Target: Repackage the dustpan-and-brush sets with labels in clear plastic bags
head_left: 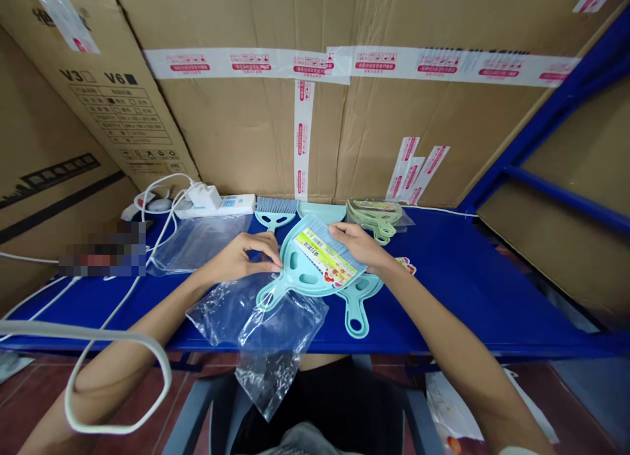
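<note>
A light blue-green dustpan and brush set point(308, 261) with a yellow printed label is held at an angle over the table. My right hand point(361, 245) grips its upper right side, by the bristles. The fingertips of my left hand point(256, 255) pinch at its left edge, above the handle. Beneath the set, another blue-green handle point(357, 314) points toward the table's front edge. A clear plastic bag point(275, 350) lies under the set and hangs over that edge. Behind are a separate brush point(275, 212) and a dustpan point(321, 211).
Green packaged sets point(377, 215) lie at the back right of the blue table point(472, 291). Flat clear bags point(201, 241) lie at the left, before a white power strip point(239, 203). White cables loop across the left side. Large cardboard boxes point(256, 133) stand behind.
</note>
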`<action>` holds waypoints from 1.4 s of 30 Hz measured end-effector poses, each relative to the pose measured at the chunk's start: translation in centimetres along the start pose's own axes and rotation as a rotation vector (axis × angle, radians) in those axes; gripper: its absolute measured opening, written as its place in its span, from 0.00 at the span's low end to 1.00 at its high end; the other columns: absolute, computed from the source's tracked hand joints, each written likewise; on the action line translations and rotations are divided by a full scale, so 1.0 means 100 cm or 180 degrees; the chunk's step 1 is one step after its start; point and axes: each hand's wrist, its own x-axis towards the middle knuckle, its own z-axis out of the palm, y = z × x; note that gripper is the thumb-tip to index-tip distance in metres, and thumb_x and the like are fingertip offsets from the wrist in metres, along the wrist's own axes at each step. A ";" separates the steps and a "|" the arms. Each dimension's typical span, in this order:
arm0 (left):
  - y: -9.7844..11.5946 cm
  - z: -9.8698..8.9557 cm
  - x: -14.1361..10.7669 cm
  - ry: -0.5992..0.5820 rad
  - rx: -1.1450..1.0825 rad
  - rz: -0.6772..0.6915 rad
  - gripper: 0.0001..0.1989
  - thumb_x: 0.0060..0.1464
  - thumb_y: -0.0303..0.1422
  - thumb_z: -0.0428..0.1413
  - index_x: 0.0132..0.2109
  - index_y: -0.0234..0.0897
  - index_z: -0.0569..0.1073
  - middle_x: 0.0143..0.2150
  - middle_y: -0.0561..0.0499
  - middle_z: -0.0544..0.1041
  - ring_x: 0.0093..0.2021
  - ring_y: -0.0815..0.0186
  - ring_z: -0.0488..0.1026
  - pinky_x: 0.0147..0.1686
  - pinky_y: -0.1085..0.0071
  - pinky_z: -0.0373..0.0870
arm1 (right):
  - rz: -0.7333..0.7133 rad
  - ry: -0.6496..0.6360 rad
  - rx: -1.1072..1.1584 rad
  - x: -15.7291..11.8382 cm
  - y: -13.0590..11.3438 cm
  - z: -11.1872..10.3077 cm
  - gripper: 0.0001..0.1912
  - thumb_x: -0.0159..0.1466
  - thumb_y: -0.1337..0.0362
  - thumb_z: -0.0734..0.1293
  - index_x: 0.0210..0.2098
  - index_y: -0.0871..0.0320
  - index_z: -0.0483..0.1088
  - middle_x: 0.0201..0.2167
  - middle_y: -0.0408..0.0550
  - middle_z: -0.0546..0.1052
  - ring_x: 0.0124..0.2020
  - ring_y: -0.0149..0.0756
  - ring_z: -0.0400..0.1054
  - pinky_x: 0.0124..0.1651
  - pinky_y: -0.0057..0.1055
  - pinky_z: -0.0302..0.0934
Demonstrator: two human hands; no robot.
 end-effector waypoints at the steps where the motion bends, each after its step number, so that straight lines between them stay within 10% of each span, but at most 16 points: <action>1: -0.001 0.001 0.000 -0.0004 0.0011 0.0004 0.03 0.58 0.37 0.70 0.37 0.44 0.87 0.33 0.45 0.83 0.39 0.59 0.75 0.45 0.61 0.73 | -0.0005 -0.0112 -0.0023 -0.001 0.001 0.004 0.20 0.62 0.44 0.76 0.34 0.56 0.76 0.29 0.43 0.79 0.29 0.34 0.71 0.31 0.28 0.64; 12: -0.005 -0.002 -0.004 -0.0152 -0.0065 0.0114 0.04 0.59 0.38 0.70 0.38 0.45 0.87 0.33 0.46 0.81 0.43 0.57 0.71 0.47 0.60 0.70 | -0.0712 0.0459 -0.0536 0.003 -0.005 -0.007 0.21 0.66 0.43 0.70 0.36 0.56 0.74 0.30 0.43 0.76 0.32 0.35 0.67 0.33 0.28 0.59; 32: -0.015 0.000 0.000 0.0001 -0.0320 0.0506 0.08 0.56 0.40 0.72 0.37 0.41 0.87 0.33 0.44 0.82 0.48 0.56 0.71 0.50 0.59 0.70 | -0.0256 -0.0424 -0.0460 -0.028 0.015 0.056 0.27 0.65 0.37 0.68 0.38 0.56 0.72 0.31 0.41 0.70 0.34 0.35 0.62 0.38 0.31 0.55; 42: -0.005 -0.007 -0.001 0.0405 -0.0355 0.0624 0.05 0.55 0.37 0.73 0.36 0.43 0.87 0.32 0.44 0.82 0.52 0.55 0.70 0.55 0.57 0.68 | -0.0671 -0.0023 -0.0433 -0.030 0.007 0.057 0.26 0.66 0.37 0.68 0.37 0.54 0.71 0.31 0.42 0.69 0.34 0.37 0.61 0.38 0.32 0.56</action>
